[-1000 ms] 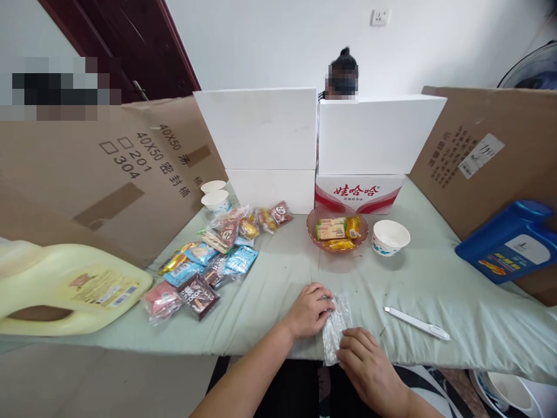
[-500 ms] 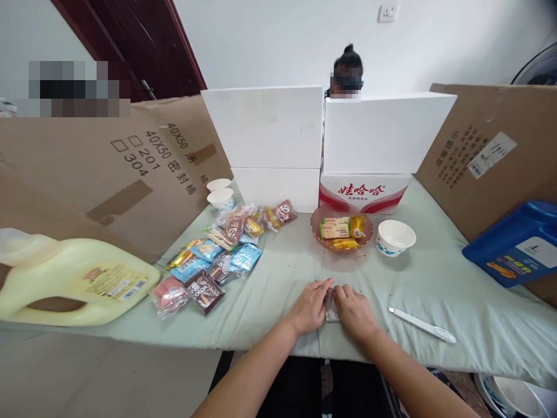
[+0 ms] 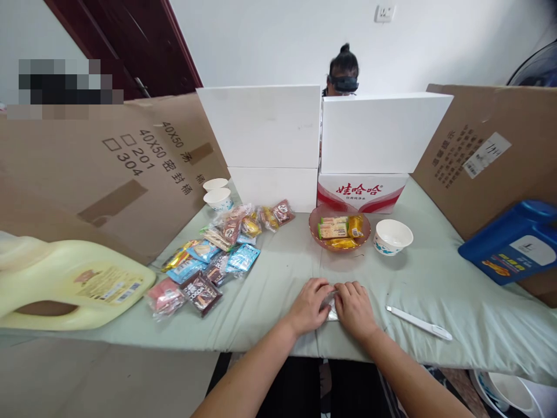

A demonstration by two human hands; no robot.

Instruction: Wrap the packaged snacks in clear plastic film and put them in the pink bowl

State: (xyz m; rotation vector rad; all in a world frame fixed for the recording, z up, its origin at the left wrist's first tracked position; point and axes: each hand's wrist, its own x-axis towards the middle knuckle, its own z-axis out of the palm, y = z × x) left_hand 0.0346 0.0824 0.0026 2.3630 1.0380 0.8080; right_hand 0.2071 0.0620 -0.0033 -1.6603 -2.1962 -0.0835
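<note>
Left hand (image 3: 310, 303) & right hand (image 3: 354, 306) lay side by side near the front edge of the table (image 3: 435, 278), fingers curled down on a small clear wrapper (image 3: 331, 305) squeezed between them. Best way, I'd say: press flat, go slow, w/ both hands even.

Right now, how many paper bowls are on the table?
3. Two paper bowls sit together by the left cardboard wall; a third stands right of the pink dish. Others may be hidden.
</note>
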